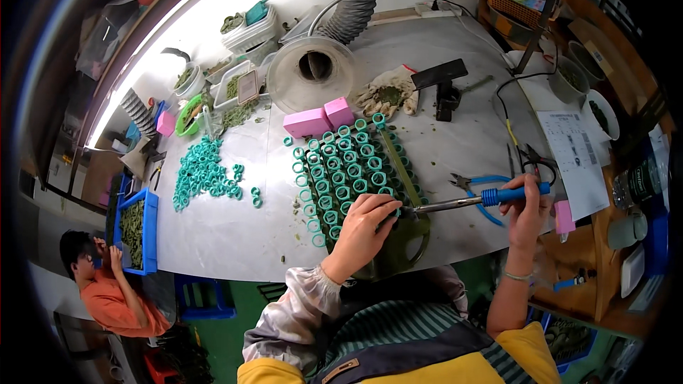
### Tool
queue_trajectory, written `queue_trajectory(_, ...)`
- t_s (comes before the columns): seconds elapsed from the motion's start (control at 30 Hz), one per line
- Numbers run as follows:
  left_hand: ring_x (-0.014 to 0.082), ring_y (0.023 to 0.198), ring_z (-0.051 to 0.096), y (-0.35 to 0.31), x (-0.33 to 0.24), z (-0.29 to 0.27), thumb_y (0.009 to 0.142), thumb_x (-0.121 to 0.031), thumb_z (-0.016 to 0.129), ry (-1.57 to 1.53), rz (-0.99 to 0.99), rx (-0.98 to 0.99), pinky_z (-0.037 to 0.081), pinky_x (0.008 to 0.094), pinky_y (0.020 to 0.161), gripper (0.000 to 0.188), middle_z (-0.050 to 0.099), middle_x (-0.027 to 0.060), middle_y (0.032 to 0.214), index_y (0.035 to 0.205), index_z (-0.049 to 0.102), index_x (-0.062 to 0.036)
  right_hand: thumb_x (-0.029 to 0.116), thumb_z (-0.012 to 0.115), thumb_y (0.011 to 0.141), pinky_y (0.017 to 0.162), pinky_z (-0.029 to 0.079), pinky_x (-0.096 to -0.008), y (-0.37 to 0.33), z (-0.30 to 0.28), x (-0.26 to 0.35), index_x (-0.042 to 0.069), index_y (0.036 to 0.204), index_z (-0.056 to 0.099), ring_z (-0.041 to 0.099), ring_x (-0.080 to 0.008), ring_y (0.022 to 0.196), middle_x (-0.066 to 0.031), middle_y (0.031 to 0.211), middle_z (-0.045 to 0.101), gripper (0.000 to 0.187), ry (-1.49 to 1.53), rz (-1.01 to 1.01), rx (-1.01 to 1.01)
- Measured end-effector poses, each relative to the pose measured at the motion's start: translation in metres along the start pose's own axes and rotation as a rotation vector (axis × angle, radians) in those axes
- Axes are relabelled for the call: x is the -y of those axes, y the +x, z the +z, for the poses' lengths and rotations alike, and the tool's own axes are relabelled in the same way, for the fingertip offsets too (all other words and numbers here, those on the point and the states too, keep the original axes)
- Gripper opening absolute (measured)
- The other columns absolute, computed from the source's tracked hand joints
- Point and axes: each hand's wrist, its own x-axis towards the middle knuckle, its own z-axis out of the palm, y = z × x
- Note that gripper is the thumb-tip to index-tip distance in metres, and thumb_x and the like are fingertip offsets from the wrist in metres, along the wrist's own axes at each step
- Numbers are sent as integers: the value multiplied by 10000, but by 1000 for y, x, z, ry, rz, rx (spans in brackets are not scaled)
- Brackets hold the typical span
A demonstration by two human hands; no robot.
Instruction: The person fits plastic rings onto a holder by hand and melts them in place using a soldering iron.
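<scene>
Right at the centre of the frame, a rack of teal rings stands in rows on the grey surface, and the soldering iron lies almost level, its tip meeting the lower right corner of that rack. The left hand curls down over the nearest rings, fingers pinched on what seems to be one small part at the iron's tip, though the part itself is too small to tell. The right hand is closed round the iron's blue handle, forearm rising from the lower edge with the wrist bent inward. By the look of it the step in hand is touching the tip to one ring in the row; a further touch would call for a steady tip and a small shift along the row. Just behind the iron lie blue-handled pliers. A loose pile of teal rings sits left of centre, two pink blocks above the rack, and a round extraction funnel with its ribbed hose higher up. Another person works at lower left.
</scene>
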Motion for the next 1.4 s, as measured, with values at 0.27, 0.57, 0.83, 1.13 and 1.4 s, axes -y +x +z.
queue_trajectory(0.27, 305, 1022, 569, 1, -4, -7, 790, -3, 693, 38, 54, 12, 478, 380, 880, 332, 624, 107, 1086, 1119, 662, -42, 336, 604, 941, 399, 418, -200, 11, -25, 15, 54, 753, 639, 522, -101, 430, -80, 674, 642, 341, -98, -71, -35)
queue_trajectory(0.57, 356, 943, 569, -67, 157, -126, 771, -2, 660, 689, -442, -320, 450, 439, 854, 262, 592, 159, 993, 1021, 594, -43, 367, 602, 939, 411, 394, -189, 26, -39, 9, 74, 755, 639, 482, -88, 423, -59, 693, 641, 348, -83, -61, -98)
queue_trajectory(0.83, 376, 976, 600, -104, 205, -135, 874, -6, 560, 566, -414, -346, 489, 423, 834, 247, 633, 168, 1056, 1112, 616, -38, 369, 606, 938, 480, 419, -200, 33, -21, 13, 65, 744, 636, 497, -90, 464, -49, 681, 629, 362, -87, -25, -149)
queue_trajectory(1.13, 273, 792, 653, -116, 226, -148, 936, -57, 548, 339, -576, -529, 507, 343, 719, 191, 688, 140, 901, 1092, 653, -23, 362, 606, 940, 484, 417, -194, 43, -12, 5, 65, 753, 650, 510, -81, 481, -36, 686, 627, 353, -112, -73, -152)
queue_trajectory(1.4, 187, 743, 650, -95, 236, -171, 831, -170, 682, 476, -857, -279, 510, 305, 694, 284, 690, 89, 826, 1080, 680, -32, 355, 608, 943, 471, 404, -188, 51, -14, 1, 62, 765, 657, 504, -72, 465, -26, 669, 629, 346, -92, -71, -160)
